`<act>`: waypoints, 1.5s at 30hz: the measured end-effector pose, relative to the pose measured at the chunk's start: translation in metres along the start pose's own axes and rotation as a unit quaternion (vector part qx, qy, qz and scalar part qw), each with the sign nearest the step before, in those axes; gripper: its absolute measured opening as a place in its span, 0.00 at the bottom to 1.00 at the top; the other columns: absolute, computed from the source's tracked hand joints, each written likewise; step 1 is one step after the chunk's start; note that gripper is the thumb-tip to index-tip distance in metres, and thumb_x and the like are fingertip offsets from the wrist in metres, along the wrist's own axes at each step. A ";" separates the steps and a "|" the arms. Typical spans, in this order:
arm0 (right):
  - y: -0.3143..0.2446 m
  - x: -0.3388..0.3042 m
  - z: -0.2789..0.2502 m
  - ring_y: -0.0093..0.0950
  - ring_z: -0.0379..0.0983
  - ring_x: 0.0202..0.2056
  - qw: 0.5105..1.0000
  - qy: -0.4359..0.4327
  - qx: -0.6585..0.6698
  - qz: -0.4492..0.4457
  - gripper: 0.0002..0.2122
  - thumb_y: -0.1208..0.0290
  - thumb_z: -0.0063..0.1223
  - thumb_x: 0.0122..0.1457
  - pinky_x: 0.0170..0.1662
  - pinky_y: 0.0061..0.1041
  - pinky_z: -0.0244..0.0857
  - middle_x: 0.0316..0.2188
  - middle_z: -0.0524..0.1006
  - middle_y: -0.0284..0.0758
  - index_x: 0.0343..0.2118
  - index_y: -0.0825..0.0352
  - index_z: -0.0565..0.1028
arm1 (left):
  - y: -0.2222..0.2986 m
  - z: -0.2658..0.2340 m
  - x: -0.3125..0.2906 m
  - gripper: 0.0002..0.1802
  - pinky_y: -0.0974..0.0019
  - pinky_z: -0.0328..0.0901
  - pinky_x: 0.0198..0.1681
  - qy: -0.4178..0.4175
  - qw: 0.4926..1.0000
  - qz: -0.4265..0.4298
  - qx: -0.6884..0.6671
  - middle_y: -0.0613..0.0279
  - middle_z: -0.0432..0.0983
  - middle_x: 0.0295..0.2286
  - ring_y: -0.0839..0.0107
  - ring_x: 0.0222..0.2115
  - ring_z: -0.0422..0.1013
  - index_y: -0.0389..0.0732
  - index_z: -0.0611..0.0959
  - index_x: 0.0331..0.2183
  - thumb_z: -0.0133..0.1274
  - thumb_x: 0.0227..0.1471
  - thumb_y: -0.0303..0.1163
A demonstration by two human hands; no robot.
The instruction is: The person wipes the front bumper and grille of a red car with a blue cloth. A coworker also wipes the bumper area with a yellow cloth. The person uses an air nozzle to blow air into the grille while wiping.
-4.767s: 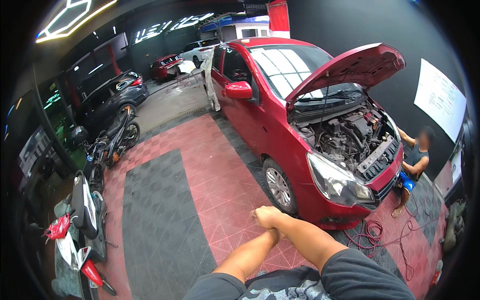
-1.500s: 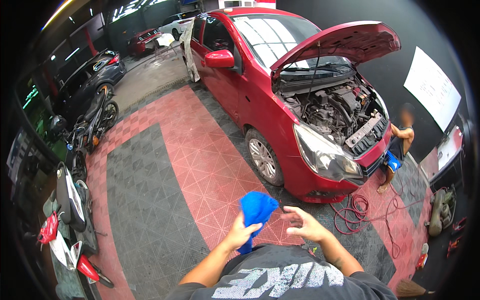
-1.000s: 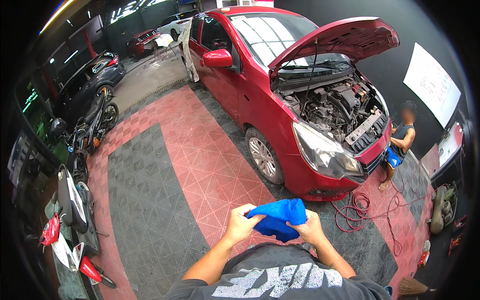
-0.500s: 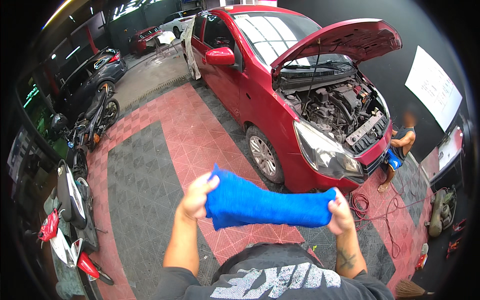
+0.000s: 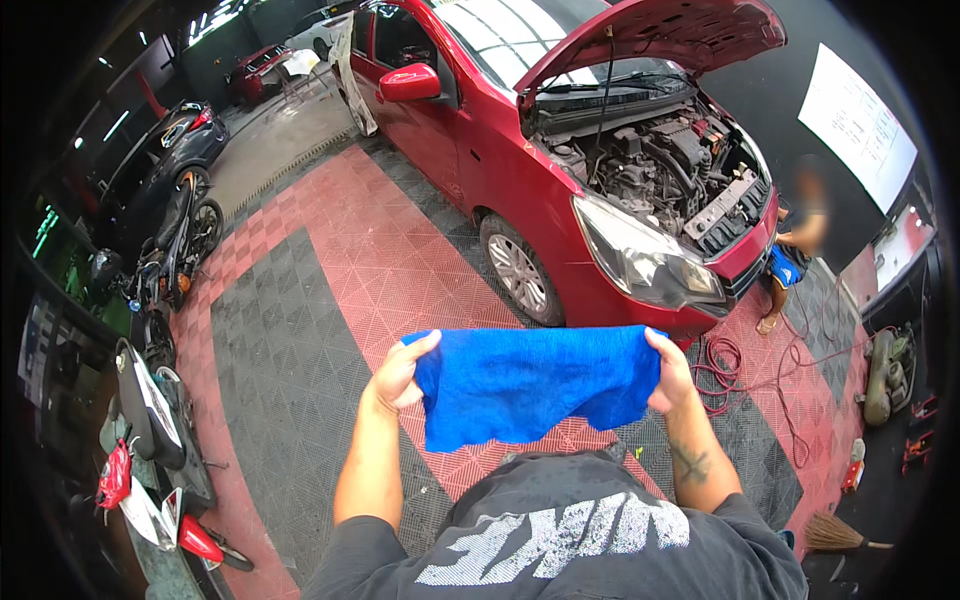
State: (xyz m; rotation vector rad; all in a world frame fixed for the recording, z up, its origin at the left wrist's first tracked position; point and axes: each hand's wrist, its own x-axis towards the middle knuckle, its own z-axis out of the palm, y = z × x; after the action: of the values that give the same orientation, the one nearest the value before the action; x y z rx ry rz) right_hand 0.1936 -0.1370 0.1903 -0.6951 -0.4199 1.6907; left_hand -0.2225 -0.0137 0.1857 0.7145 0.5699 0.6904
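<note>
A blue cloth point(image 5: 535, 380) is stretched between my two hands in front of my chest. Its top edge runs nearly straight, while the lower edge hangs loose and uneven. My left hand point(image 5: 400, 372) pinches the left end, thumb on top. At the right end my right hand point(image 5: 672, 370) grips the cloth the same way. Beyond the cloth stands a red car point(image 5: 530, 190) with its hood point(image 5: 660, 45) raised and the engine point(image 5: 655, 165) exposed. The cloth appears in front of the floor near the car's front wheel point(image 5: 518, 268), apart from the car.
A person point(image 5: 800, 235) in blue shorts sits by the car's front bumper. A red hose point(image 5: 720, 370) lies coiled on the tiled floor point(image 5: 370, 230). Motorcycles point(image 5: 185, 245) line the left side. A broom point(image 5: 835, 532) lies at lower right, below an air compressor point(image 5: 880, 375).
The cloth was bunched and tilted; now it is spread wider with a level top edge and a hanging lower part. My view has shifted slightly, and the car sits higher in it.
</note>
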 end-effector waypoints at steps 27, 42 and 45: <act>-0.133 -0.021 0.096 0.22 0.79 0.34 0.852 0.035 -0.282 -0.440 0.10 0.73 0.51 0.66 0.39 0.22 0.74 0.36 0.82 0.35 0.42 0.73 0.80 | 0.176 0.141 0.003 0.08 0.69 0.72 0.38 -0.035 0.827 0.485 0.282 0.61 0.80 0.35 0.75 0.33 0.76 0.33 0.83 0.40 0.52 0.64 0.27; 0.039 0.031 -0.043 0.36 0.81 0.42 0.988 0.106 0.085 -0.069 0.19 0.63 0.38 0.70 0.50 0.43 0.77 0.43 0.82 0.39 0.51 0.71 0.76 | -0.056 0.034 0.081 0.28 0.50 0.72 0.57 0.107 0.993 0.050 -0.018 0.50 0.81 0.49 0.55 0.49 0.78 0.32 0.79 0.53 0.35 0.71 0.44; 0.072 0.013 0.014 0.37 0.78 0.45 0.979 0.163 -0.090 -0.084 0.22 0.64 0.44 0.68 0.49 0.42 0.75 0.50 0.77 0.41 0.62 0.67 0.70 | -0.109 0.100 0.079 0.29 0.52 0.67 0.62 0.035 0.996 0.057 -0.053 0.53 0.79 0.52 0.57 0.52 0.75 0.35 0.77 0.56 0.33 0.73 0.47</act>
State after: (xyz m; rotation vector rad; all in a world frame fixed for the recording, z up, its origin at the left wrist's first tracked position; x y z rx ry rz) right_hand 0.1289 -0.1396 0.1535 -1.0232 -0.3899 1.3603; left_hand -0.0643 -0.0560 0.1487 0.6292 0.5551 0.8488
